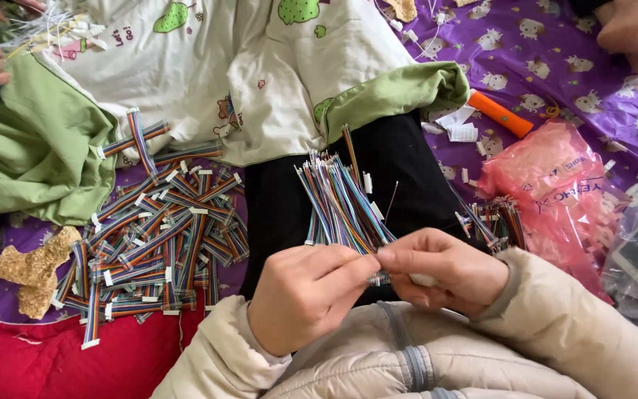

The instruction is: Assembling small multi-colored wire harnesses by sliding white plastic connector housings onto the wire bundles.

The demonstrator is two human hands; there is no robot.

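The left hand (300,292) and right hand (443,270) meet low in the middle of the view, fingers pinched closed on the near end of a fanned bundle of multicoloured wires (340,203) that lies over a black cloth (407,166). The right hand seems also to hold a small white piece, though it is mostly hidden. A pile of finished wire bundles (160,236) lies to the left, a pink plastic bag (555,185) to the right.

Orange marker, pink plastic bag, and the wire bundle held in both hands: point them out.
orange marker (501,114), head view, middle of its barrel.
pink plastic bag (548,177), head view, its crinkled middle.
wire bundle (341,203), head view, fanned wires above the fingers.
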